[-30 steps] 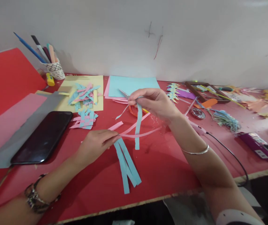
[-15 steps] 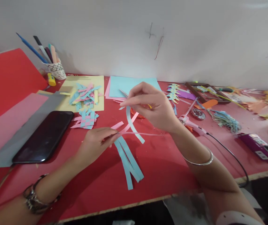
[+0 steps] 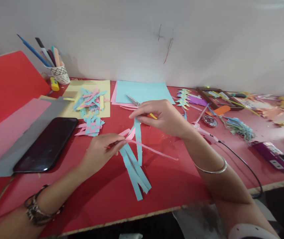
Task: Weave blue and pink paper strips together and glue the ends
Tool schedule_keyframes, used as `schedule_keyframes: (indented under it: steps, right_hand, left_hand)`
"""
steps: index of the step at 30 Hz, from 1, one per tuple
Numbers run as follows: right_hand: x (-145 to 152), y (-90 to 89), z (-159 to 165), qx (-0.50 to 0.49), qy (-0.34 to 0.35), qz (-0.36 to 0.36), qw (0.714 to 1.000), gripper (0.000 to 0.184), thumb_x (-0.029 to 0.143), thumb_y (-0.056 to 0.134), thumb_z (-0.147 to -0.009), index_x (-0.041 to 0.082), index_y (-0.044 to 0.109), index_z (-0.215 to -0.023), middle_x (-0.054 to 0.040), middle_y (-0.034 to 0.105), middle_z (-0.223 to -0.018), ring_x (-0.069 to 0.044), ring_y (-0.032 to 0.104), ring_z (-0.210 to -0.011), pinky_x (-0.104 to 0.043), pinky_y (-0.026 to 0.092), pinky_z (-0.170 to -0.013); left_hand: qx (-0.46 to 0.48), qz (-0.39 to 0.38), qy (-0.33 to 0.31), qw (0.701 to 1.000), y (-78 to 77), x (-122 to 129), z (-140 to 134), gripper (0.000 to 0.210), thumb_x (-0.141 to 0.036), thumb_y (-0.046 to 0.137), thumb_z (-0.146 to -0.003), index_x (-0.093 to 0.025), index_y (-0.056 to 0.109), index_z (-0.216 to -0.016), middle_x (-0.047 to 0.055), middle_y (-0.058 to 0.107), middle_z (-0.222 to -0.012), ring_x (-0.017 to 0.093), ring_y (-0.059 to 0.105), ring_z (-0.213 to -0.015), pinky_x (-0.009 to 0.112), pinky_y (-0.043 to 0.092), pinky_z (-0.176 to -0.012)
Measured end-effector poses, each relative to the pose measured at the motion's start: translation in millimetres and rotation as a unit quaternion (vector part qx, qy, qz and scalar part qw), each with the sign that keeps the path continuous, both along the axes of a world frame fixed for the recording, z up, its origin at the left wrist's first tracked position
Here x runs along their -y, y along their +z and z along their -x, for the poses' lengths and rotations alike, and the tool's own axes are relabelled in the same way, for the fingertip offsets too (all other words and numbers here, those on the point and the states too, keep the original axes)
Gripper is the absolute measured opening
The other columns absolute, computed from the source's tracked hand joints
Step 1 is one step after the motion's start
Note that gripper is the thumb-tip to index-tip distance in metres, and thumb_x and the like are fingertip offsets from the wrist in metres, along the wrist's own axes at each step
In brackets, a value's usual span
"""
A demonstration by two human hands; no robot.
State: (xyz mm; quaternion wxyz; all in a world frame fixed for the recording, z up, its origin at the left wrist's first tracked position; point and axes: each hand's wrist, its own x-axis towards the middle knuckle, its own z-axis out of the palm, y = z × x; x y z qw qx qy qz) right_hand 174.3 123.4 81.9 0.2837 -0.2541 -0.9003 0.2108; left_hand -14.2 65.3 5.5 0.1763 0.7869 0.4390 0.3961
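Observation:
My left hand (image 3: 104, 147) pinches a bundle of paper strips where they cross. Several blue strips (image 3: 135, 172) fan down from it toward the table's front edge, and a narrow pink strip (image 3: 156, 152) sticks out to the right. My right hand (image 3: 160, 116), fingers closed, holds a single blue strip (image 3: 138, 139) at its upper part, above the bundle. That strip hangs down behind or across the pink one; which of the two I cannot tell. Behind my right hand lie scissors (image 3: 132, 99), their handles mostly hidden.
Left of my hands are a black phone (image 3: 48, 144), a woven paper piece (image 3: 92, 126) and loose strips (image 3: 90, 99) on a yellow sheet (image 3: 77, 84). Blue paper (image 3: 142, 89) lies at the back. To the right sit a pink glue gun (image 3: 206, 134) with its cord and a wooden tray (image 3: 236, 103).
My right hand has come down a little, and the blue strip in it now hangs nearly straight. The pink strip's free end has dropped. My left hand has stayed in place.

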Motion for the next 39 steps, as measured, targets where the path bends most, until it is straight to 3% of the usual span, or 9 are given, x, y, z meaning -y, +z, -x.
schedule_keyframes:
  steps: [4,7,11,16,21,24,29,35,39]
  right_hand:
    - [2,0.2,2,0.004,-0.024,-0.061,0.998,0.021,0.01,0.046,-0.079,0.019,0.065,-0.082,-0.0003,0.064,-0.078,-0.009,0.056,-0.071,-0.025,0.043,-0.066]
    - [6,2.5,3,-0.032,-0.006,-0.06,0.998,0.022,0.01,0.045,-0.081,0.019,0.064,-0.083,-0.0004,0.065,-0.082,-0.009,0.057,-0.077,-0.025,0.043,-0.069]
    - [10,2.5,5,0.013,0.033,-0.049,0.998,0.02,0.012,0.045,-0.081,0.019,0.063,-0.083,0.001,0.066,-0.081,-0.009,0.057,-0.073,-0.024,0.043,-0.068]
    - [10,-0.5,8,0.054,-0.051,-0.142,0.987,0.022,0.012,0.041,-0.083,0.015,0.062,-0.083,-0.0019,0.066,-0.078,-0.01,0.056,-0.071,-0.025,0.042,-0.065]
    - [14,2.3,10,0.109,0.002,-0.067,0.992,0.017,0.01,0.044,-0.081,0.016,0.06,-0.082,0.0008,0.064,-0.075,-0.007,0.054,-0.066,-0.02,0.04,-0.062]
    - [14,1.6,11,0.124,-0.002,-0.076,0.989,0.021,0.008,0.041,-0.082,0.015,0.06,-0.077,-0.0007,0.063,-0.077,-0.008,0.054,-0.069,-0.022,0.041,-0.064]
    - [12,0.1,11,0.074,0.036,-0.037,0.996,0.019,0.007,0.045,-0.08,0.016,0.061,-0.082,0.0019,0.065,-0.078,-0.006,0.055,-0.069,-0.019,0.041,-0.063]
    - [9,-2.7,11,0.037,0.021,-0.065,0.997,0.02,0.008,0.043,-0.081,0.016,0.061,-0.081,-0.0023,0.066,-0.083,-0.009,0.057,-0.079,-0.022,0.043,-0.071]
    - [8,-6.4,13,-0.02,0.008,-0.038,0.999,0.018,0.01,0.046,-0.08,0.016,0.061,-0.087,-0.0014,0.065,-0.083,-0.008,0.057,-0.073,-0.02,0.044,-0.067]
  left_hand:
    - [-0.043,-0.051,0.005,0.998,0.7,1,0,0.027,-0.031,0.043,-0.085,-0.017,0.058,-0.068,-0.005,0.054,-0.051,0.005,0.048,-0.043,0.014,0.036,-0.044]
    - [-0.062,-0.063,0.014,0.996,0.4,1,1,0.03,-0.031,0.041,-0.086,-0.017,0.058,-0.067,-0.005,0.052,-0.048,0.005,0.047,-0.042,0.014,0.036,-0.044]
    - [-0.063,-0.071,0.019,0.995,-0.9,1,0,0.028,-0.03,0.042,-0.086,-0.017,0.058,-0.067,-0.003,0.058,-0.054,0.006,0.05,-0.044,0.014,0.038,-0.045]
    - [-0.067,-0.083,0.041,0.993,0.1,3,0,0.027,-0.029,0.042,-0.085,-0.016,0.059,-0.069,-0.001,0.061,-0.058,0.008,0.054,-0.051,0.015,0.04,-0.048]
    - [-0.045,-0.044,0.055,0.997,1.2,2,0,0.024,-0.031,0.044,-0.084,-0.017,0.06,-0.073,-0.002,0.061,-0.059,0.007,0.052,-0.05,0.014,0.041,-0.046]
    - [-0.038,-0.036,0.06,0.997,-0.2,1,0,0.024,-0.032,0.044,-0.084,-0.017,0.061,-0.073,-0.001,0.062,-0.06,0.007,0.053,-0.05,0.014,0.04,-0.046]
    - [-0.037,-0.045,0.06,0.996,-1.0,0,1,0.024,-0.031,0.045,-0.084,-0.016,0.06,-0.073,-0.001,0.061,-0.06,0.008,0.053,-0.051,0.014,0.041,-0.047]
    - [-0.041,-0.043,0.078,0.995,7.6,0,3,0.024,-0.031,0.044,-0.083,-0.017,0.06,-0.073,-0.002,0.058,-0.058,0.007,0.049,-0.049,0.016,0.04,-0.047]
    - [-0.055,-0.036,0.073,0.995,15.9,-4,3,0.025,-0.031,0.043,-0.084,-0.018,0.06,-0.073,-0.001,0.062,-0.063,0.008,0.052,-0.053,0.016,0.041,-0.049]
